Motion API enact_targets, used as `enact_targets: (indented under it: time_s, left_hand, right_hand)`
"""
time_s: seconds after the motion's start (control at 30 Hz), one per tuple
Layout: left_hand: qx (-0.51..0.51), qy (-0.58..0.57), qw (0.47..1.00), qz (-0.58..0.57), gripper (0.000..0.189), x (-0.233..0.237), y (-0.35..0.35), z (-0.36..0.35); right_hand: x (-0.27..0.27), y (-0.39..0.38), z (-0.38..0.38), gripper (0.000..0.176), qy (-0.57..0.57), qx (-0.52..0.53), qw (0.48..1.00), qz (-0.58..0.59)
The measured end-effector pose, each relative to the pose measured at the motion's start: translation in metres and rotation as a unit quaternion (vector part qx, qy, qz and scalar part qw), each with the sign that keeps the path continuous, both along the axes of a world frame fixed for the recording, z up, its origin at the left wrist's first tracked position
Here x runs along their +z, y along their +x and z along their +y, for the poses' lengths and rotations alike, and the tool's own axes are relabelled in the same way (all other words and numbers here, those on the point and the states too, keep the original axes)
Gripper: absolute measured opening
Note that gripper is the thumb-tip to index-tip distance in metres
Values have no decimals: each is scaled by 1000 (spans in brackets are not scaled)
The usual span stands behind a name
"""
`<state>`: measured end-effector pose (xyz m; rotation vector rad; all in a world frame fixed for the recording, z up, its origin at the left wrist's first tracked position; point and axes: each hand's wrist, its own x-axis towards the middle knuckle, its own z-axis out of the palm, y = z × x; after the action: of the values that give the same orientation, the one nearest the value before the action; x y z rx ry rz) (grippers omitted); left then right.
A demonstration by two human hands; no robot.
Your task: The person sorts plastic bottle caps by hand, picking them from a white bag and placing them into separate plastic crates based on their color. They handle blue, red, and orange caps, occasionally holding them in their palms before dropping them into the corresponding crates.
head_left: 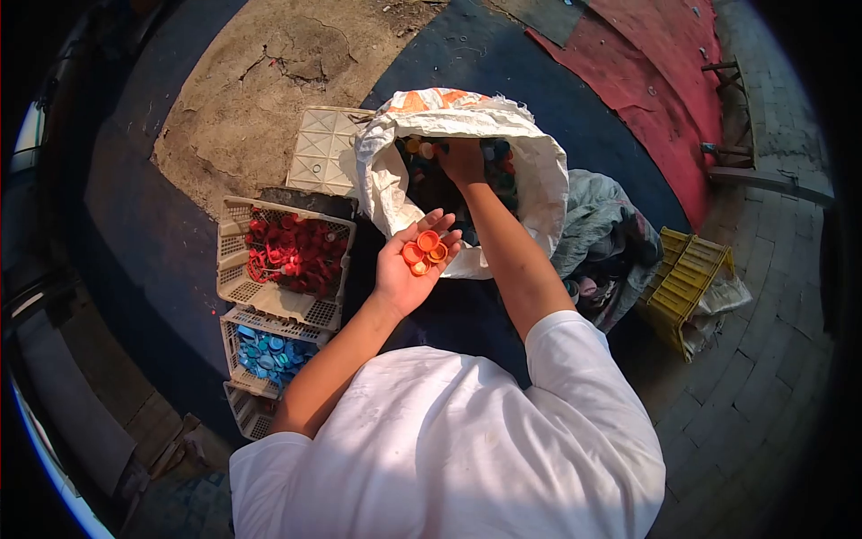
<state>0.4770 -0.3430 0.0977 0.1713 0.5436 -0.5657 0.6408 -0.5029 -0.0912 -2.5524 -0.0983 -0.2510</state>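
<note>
My left hand (400,275) is turned palm up and cupped, with several orange bottle caps (428,241) lying in it. It is at the near left side of a large white woven sack (544,184), whose mouth stands wide open. Reaching into the sack, my right hand (461,161) is among mixed bottle caps (414,146) in white, yellow, blue and other colours. Its fingers are mostly hidden in shadow, so I cannot see what they hold.
To the left, a crate (235,286) holds red caps, and a lower crate (235,316) holds blue ones. A white lattice panel (325,148) lies behind them. At right are a grey-green sack (588,211) and a yellow crate (680,286). Red sheeting (642,81) covers ground at far right.
</note>
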Motion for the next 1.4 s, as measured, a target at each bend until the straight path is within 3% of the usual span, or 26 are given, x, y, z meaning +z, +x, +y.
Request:
enact_targets:
  time_s: [0.17, 0.37, 0.5, 0.57, 0.67, 0.77, 0.87, 1.1, 1.2, 1.3, 1.4]
  left_hand:
    - [6, 3, 1000, 3, 39, 2, -2, 0]
    - [16, 2, 1000, 17, 39, 2, -4, 0]
    - [1, 1, 1000, 7, 39, -2, -2, -1]
    - [1, -1, 1000, 4, 40, -4, -3, -1]
    - [2, -4, 1000, 1, 40, -4, -2, -1]
    - [2, -5, 1000, -2, 39, -2, -1, -3]
    - [-10, 0, 1000, -7, 39, 2, 1, -5]
    - [-28, 17, 999, 1, 41, 7, 4, -9]
    - [-38, 27, 999, 6, 41, 11, 8, -10]
    - [-41, 26, 999, -17, 40, 10, 6, -9]
    - [-16, -11, 1000, 5, 36, 3, 5, -9]
  right_hand:
    - [2, 10, -3, 37, 22, 29, 994, 99]
    - [-8, 16, -1, 46, 12, 49, 993, -110]
    - [-8, 11, -3, 44, 66, 43, 995, 56]
    - [16, 7, -4, 40, 106, 36, 982, 151]
    - [11, 2, -11, 32, 111, 17, 983, 144]
    - [71, -15, -21, 28, 127, 16, 968, 215]
    - [128, -52, -28, 25, 270, -4, 951, 152]
    - [244, -102, -24, 19, 279, 61, 947, 151]
    - [255, -118, -19, 18, 180, 104, 975, 75]
    - [253, -129, -18, 17, 173, 125, 974, 73]
    - [249, -122, -25, 16, 255, 91, 960, 74]
